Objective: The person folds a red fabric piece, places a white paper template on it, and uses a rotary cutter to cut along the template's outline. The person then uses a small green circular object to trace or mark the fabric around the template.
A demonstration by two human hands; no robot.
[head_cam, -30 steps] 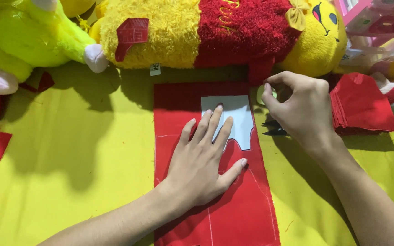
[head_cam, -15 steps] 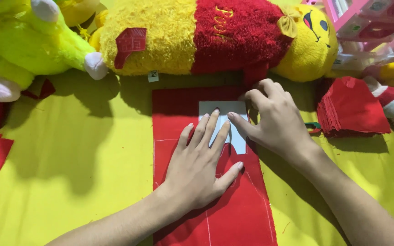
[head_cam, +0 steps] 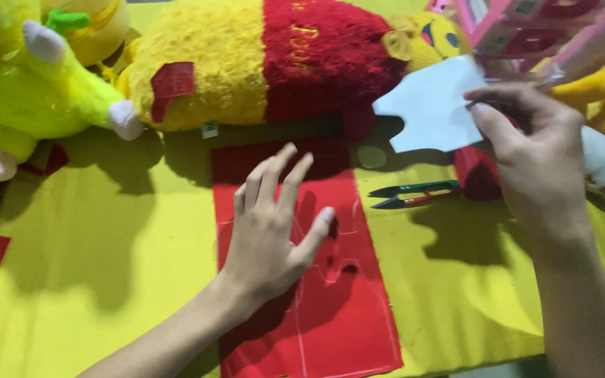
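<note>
Head view: left hand (head_cam: 271,234) at centre, fingers spread wide, holding nothing, hovering or resting on the red fabric strip (head_cam: 330,308); contact unclear. The strip runs from 12 to 6 o'clock down the yellow worktop (head_cam: 106,280), with chalk outlines on it. Right hand (head_cam: 537,164) at 3 o'clock, fingers pinched on the white paper template (head_cam: 432,108), raised above the worktop at about 1 o'clock, apart from the strip. Green-handled thread snips (head_cam: 414,194) lie on the worktop just right of the strip, below the template. Yellow-and-red plush toy (head_cam: 274,63) at 12 o'clock, touching the strip's top edge. Lime-green plush (head_cam: 29,98) at 10 o'clock. Pink box (head_cam: 526,28) at 2 o'clock.
</note>
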